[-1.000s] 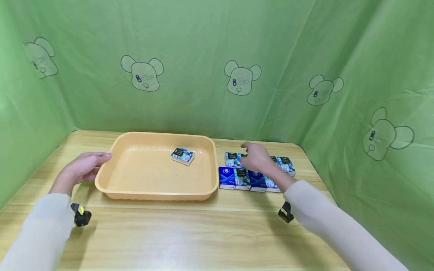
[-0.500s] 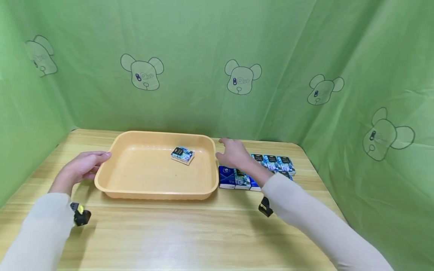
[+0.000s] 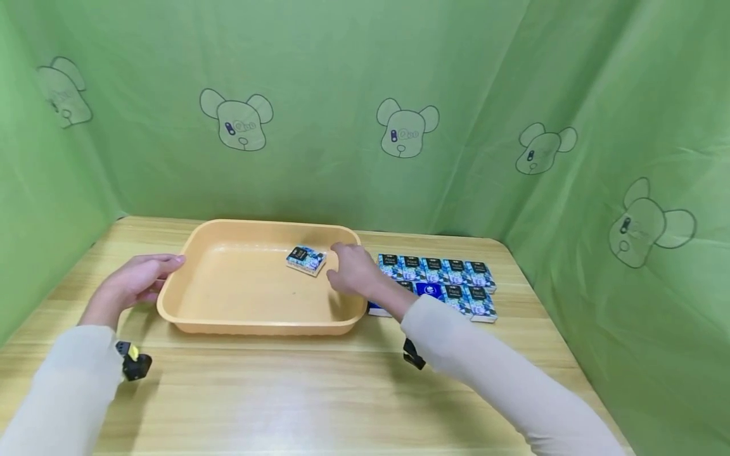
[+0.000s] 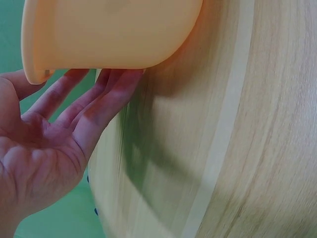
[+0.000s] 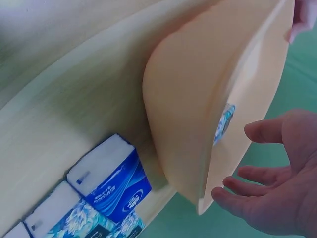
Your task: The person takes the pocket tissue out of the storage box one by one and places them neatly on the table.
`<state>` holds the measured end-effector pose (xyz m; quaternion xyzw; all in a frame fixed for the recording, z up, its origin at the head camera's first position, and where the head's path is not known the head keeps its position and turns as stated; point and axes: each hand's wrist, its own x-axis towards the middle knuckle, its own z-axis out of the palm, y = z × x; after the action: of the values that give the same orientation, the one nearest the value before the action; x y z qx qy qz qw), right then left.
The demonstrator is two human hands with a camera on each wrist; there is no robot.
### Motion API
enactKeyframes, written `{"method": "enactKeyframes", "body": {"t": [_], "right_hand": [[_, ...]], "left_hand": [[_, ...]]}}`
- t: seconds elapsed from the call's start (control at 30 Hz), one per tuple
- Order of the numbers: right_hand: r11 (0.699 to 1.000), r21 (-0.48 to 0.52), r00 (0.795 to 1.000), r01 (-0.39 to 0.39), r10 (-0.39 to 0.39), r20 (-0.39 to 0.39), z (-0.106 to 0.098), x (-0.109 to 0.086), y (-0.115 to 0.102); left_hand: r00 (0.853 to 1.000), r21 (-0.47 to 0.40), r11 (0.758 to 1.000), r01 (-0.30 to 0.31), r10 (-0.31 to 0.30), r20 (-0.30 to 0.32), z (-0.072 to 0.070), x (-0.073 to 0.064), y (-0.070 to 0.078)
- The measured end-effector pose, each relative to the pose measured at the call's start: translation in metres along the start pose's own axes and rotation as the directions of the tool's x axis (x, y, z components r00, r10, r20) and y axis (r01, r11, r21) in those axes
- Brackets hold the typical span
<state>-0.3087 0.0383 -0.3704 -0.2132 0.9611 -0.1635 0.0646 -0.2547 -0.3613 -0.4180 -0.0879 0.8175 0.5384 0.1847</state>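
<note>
A shallow peach-coloured plastic tray [image 3: 262, 329] stands on the table, with one floral pocket tissue pack [image 3: 306, 260] lying askew in its back right part. My left hand [image 3: 139, 278] grips the tray's left side, thumb at the rim; in the left wrist view its fingers [image 4: 106, 101] lie against the outer wall. Over the tray's right end reaches my right hand [image 3: 355, 271], just right of that pack. In the right wrist view its thumb and fingers are spread apart, and nothing lies between them.
Right of the tray, several tissue packs [image 3: 435, 270] sit in two rows, most floral and some plain blue [image 5: 116, 186]. My right forearm hides part of the front row. Green curtain [image 3: 319, 177] walls stand behind and at both sides of the wooden table [image 3: 256, 399].
My right hand has moved left from above the tissue packs, across the tray's right rim, to over the tray. The left hand stays at the tray's left side.
</note>
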Motion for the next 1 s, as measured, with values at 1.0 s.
{"method": "enactKeyframes", "body": {"t": [1.0], "right_hand": [[0.998, -0.021, 0.993, -0.051, 0.053, 0.107, 0.042, 0.014, -0.038]], "left_hand": [[1.000, 0.006, 1.000, 0.009, -0.009, -0.002, 0.001, -0.002, 0.001]]}}
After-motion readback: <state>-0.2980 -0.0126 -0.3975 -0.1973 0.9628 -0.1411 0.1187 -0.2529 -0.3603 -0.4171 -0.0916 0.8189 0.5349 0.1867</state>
